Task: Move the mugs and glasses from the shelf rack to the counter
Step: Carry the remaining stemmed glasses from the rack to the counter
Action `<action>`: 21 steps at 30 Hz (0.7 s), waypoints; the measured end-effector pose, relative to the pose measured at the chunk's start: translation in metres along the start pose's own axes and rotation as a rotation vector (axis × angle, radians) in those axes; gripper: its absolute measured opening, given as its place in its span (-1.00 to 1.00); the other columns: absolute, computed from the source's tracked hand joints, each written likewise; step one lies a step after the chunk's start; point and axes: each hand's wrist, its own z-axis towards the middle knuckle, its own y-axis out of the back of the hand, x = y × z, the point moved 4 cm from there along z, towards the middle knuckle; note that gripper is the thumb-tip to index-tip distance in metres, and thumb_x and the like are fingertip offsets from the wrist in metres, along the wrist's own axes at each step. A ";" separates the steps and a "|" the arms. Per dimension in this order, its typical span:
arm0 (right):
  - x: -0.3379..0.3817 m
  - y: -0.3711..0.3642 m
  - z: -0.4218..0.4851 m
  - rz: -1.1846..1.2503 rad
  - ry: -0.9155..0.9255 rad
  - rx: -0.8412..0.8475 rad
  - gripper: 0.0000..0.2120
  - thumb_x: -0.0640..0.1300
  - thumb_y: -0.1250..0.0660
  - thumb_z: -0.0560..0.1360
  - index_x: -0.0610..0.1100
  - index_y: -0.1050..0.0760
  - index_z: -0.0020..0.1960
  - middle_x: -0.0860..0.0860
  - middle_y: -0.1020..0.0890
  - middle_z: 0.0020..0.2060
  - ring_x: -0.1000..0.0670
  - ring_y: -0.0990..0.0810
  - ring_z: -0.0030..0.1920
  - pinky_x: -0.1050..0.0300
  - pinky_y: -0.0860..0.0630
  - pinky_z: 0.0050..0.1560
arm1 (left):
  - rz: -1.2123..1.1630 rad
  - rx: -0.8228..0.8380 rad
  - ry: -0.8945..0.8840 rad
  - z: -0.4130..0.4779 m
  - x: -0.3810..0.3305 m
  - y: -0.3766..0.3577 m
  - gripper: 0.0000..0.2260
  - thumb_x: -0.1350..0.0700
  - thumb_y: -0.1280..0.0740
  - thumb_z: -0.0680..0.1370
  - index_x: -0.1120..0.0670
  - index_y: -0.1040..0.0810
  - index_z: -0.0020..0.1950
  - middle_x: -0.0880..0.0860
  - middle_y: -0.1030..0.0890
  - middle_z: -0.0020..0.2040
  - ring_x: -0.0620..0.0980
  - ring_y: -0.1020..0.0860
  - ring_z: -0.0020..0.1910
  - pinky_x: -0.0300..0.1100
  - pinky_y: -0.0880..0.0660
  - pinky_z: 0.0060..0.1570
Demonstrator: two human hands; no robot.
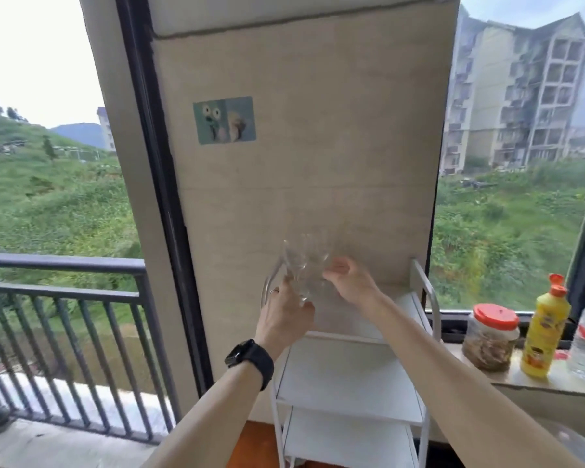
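Glass (296, 265), clear and blurred, sits gripped in left hand (284, 315); right hand (348, 282) curls beside it, hold unclear.

Glasses (298, 261) are clear, rack (348, 383) white, bottle (544, 336) yellow (orange cap (556, 288)), watch (250, 358) black

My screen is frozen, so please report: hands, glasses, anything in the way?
Left hand grips clear glass above shelf rack. Right hand at second glass, blurred, grip unclear. Jar, yellow bottle on right ledge.

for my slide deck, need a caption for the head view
Left hand grips blurred clear glasses above the top of the white shelf rack, right hand close beside them, by a window.
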 end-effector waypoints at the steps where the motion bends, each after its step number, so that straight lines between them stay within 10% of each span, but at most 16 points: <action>1: -0.002 -0.005 0.010 0.032 -0.013 0.008 -0.51 -0.06 -0.46 0.49 -0.12 -0.46 0.38 -0.05 -0.62 0.22 -0.10 -0.62 0.18 -0.04 -0.56 0.18 | -0.023 -0.002 0.031 0.005 0.001 -0.001 -0.29 0.02 -0.26 0.52 0.04 -0.02 0.61 0.15 -0.47 0.38 0.17 -0.50 0.28 -0.02 -0.49 0.15; 8: 0.002 -0.019 0.053 0.163 -0.039 0.073 -0.87 -0.32 -0.47 0.46 -0.14 -0.56 -0.10 -0.07 -0.60 -0.34 0.01 -0.55 -0.40 0.10 -0.55 -0.29 | -0.209 -0.032 0.152 0.044 -0.008 -0.014 -0.33 0.05 -0.26 0.50 0.03 -0.09 0.56 0.14 -0.56 0.21 0.19 -0.62 0.07 0.01 -0.61 -0.06; 21: 0.000 0.017 0.007 0.187 0.088 0.086 -0.81 -0.21 -0.51 0.37 -0.17 -0.56 -0.06 0.04 -0.57 -0.46 0.04 -0.53 -0.42 0.17 -0.50 -0.38 | -0.497 -0.084 0.032 0.039 -0.019 -0.008 -0.74 0.22 -0.40 0.44 -0.11 -0.44 -0.06 0.04 -0.66 -0.14 0.03 -0.67 -0.30 -0.07 -0.63 -0.30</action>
